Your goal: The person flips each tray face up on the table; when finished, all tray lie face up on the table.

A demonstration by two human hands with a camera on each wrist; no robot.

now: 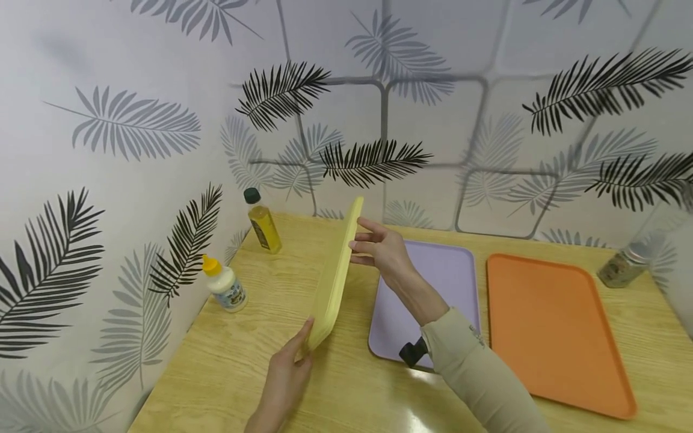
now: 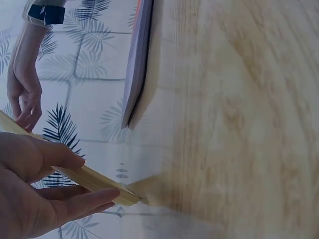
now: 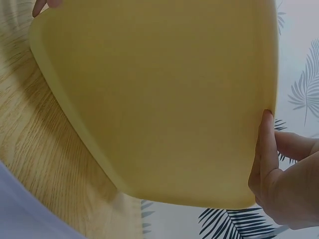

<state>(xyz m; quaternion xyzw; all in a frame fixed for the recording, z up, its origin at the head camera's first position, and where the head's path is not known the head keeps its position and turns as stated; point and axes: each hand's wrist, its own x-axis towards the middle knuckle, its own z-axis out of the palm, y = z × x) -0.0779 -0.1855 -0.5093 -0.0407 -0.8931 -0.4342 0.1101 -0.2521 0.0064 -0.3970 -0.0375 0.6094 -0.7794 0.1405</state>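
Note:
A yellow tray (image 1: pixel 338 276) stands tilted up on edge over the wooden table, seen nearly side-on in the head view. My left hand (image 1: pixel 284 379) pinches its near lower corner; in the left wrist view the rim (image 2: pixel 94 181) passes between thumb and fingers. At the far upper end, my right hand (image 1: pixel 390 252) holds the side rim, with fingertips against it. The right wrist view shows the tray's broad flat face (image 3: pixel 159 104) and its lower edge close over the table. To the right lies a purple tray (image 1: pixel 397 313), partly covered by my right forearm.
An orange tray (image 1: pixel 547 325) lies right of the purple one. Beyond it stands a small jar (image 1: pixel 625 264) with dark contents. Left on the table (image 1: pixel 227 373) are an oil bottle (image 1: pixel 265 228) and a white bottle with a yellow cap (image 1: pixel 227 288). Leaf-patterned walls (image 1: pixel 135 198) border the table.

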